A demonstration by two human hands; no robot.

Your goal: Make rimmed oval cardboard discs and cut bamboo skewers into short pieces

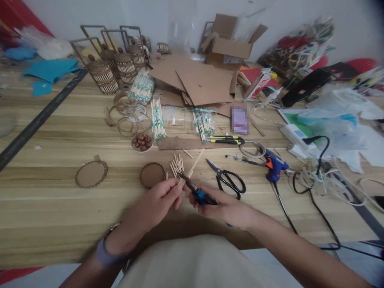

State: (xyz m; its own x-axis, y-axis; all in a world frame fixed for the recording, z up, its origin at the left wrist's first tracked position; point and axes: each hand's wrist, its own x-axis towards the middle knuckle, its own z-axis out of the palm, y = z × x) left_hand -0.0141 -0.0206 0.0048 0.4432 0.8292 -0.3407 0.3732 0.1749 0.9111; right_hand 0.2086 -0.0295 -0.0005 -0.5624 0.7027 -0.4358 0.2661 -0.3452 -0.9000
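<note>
Pliers [201, 195] fill my right hand [226, 206], tips beside the wooden stick [181, 183] pinched narrowly in my left hand [159, 200] — a loose pinch could let it twist, nipping fingertips.

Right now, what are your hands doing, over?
Left hand pinching small wooden pieces. Right hand gripping blue-handled pliers, jaws at the pieces. Black scissors lying close by, right side. Over.
</note>
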